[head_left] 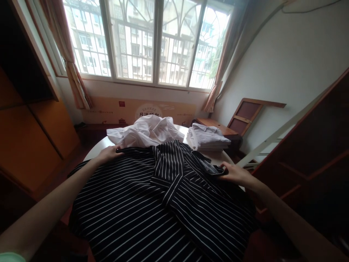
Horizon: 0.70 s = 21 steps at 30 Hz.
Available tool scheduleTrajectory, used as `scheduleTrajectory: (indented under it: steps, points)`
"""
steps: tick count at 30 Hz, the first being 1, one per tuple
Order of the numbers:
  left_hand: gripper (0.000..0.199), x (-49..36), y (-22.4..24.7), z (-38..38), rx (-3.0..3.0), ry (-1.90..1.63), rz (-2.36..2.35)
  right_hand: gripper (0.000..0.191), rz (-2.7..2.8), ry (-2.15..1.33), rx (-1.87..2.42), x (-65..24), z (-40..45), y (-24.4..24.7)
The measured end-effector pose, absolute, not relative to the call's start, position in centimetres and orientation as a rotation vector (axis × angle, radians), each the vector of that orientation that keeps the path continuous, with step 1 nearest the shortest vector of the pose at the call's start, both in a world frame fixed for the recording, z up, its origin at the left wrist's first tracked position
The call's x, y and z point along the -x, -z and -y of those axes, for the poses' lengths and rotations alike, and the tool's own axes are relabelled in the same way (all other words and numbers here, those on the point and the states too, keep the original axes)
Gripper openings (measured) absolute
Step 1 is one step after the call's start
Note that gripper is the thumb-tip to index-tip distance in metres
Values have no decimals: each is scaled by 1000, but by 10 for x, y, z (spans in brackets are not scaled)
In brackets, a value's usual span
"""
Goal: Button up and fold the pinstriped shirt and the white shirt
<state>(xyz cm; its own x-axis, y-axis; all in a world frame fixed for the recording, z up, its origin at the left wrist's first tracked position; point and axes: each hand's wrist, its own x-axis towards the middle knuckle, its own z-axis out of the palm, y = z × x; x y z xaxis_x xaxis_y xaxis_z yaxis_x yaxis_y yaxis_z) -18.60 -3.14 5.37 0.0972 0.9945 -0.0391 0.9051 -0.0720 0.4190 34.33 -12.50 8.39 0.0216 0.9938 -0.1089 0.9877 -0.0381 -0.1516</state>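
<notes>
A black shirt with white stripes is spread over a round white table and hangs past its near edge. At the shirt's far left edge, my left hand pinches the cloth between thumb and fingers. My right hand grips the fabric at the far right, close to the dark collar area. Both sleeves lie folded inward, crossing near the middle of the shirt.
Behind the striped shirt lies a crumpled heap of white cloth. To its right stands a stack of folded white shirts. A wooden side table is beyond, and a dark red wooden panel leans at the right.
</notes>
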Motion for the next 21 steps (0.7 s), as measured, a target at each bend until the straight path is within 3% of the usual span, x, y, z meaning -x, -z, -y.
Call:
scheduleTrajectory:
  steps: [3,7,15,21]
  points:
    - [56,214,-55,32,-2123,-224,-1886,57,2151,-197,2013,-323,96,-101]
    - [58,249,-59,43,-1978,-141,-1899,54,2243,-168,1804,-273,46,-101]
    - [44,295,-64,68,-1887,-58,-1833,49,2276,-173,1894,-209,-47,-65]
    - [21,303,-73,80,-1919,167,-1962,38,2405,-287,1823,-195,-76,-56]
